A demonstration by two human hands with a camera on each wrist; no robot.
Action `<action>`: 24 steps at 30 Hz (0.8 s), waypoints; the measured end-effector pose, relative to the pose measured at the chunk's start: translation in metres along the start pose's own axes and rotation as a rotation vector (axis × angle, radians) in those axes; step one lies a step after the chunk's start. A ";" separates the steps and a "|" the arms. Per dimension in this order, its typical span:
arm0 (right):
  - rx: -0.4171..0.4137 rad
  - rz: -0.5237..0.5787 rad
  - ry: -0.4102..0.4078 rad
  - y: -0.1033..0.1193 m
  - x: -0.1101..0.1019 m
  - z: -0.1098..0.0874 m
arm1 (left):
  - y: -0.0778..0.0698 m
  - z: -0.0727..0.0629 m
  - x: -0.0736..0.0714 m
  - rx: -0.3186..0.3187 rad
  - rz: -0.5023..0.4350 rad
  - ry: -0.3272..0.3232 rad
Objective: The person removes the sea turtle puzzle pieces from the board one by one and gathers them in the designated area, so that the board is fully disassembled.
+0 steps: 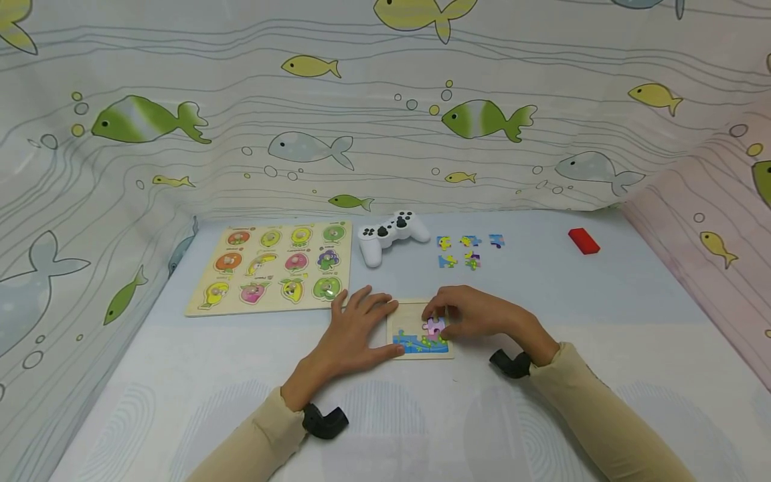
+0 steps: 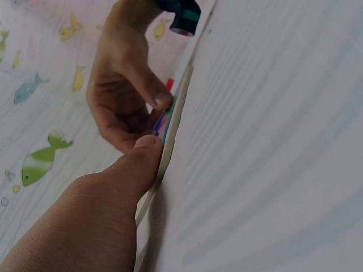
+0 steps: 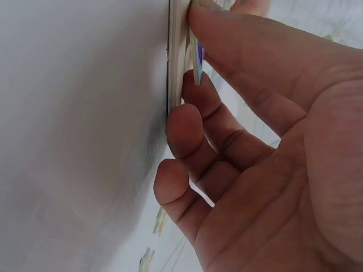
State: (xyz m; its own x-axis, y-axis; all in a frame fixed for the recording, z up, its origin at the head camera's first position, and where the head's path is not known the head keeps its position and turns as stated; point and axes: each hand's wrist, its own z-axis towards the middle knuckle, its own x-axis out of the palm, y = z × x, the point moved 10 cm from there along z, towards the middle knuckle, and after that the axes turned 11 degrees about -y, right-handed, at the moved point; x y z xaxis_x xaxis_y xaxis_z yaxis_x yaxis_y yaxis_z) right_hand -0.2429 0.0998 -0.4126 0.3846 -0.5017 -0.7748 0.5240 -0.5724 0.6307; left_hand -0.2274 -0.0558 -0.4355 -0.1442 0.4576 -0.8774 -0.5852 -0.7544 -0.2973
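Note:
A small wooden puzzle tray (image 1: 409, 312) lies in front of me, its lower part filled with blue sea puzzle pieces (image 1: 411, 345). My left hand (image 1: 355, 337) spreads its fingers along the tray's left side, and the left thumb (image 2: 148, 141) presses on its near edge. Between right thumb and fingers, my right hand (image 1: 482, 313) pinches a pink-purple puzzle piece (image 1: 434, 326) over the tray's right half. In the right wrist view that puzzle piece (image 3: 197, 62) stands tilted at the tray's surface, partly covered by the thumb.
Several loose puzzle pieces (image 1: 470, 241) lie behind the tray. A white game controller (image 1: 394, 234) stands left of them, beside a wooden fruit puzzle board (image 1: 280, 268) near my left fingertips. A red block (image 1: 583, 241) lies at the far right. Fish-patterned cloth (image 1: 385, 134) hangs behind the table.

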 end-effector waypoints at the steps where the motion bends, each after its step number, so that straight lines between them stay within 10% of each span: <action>1: -0.005 0.002 0.000 0.000 0.000 0.000 | 0.000 0.000 0.000 -0.001 -0.001 0.000; 24: 0.026 -0.023 -0.007 -0.002 -0.002 0.000 | -0.001 0.000 -0.001 0.004 0.012 -0.001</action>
State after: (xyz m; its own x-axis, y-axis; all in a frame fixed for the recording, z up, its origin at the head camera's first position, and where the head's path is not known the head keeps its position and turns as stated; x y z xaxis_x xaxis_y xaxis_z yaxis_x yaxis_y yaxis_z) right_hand -0.2446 0.1018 -0.4120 0.3674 -0.4923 -0.7891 0.5131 -0.6004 0.6134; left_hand -0.2268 -0.0552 -0.4347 -0.1520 0.4486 -0.8807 -0.5866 -0.7581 -0.2849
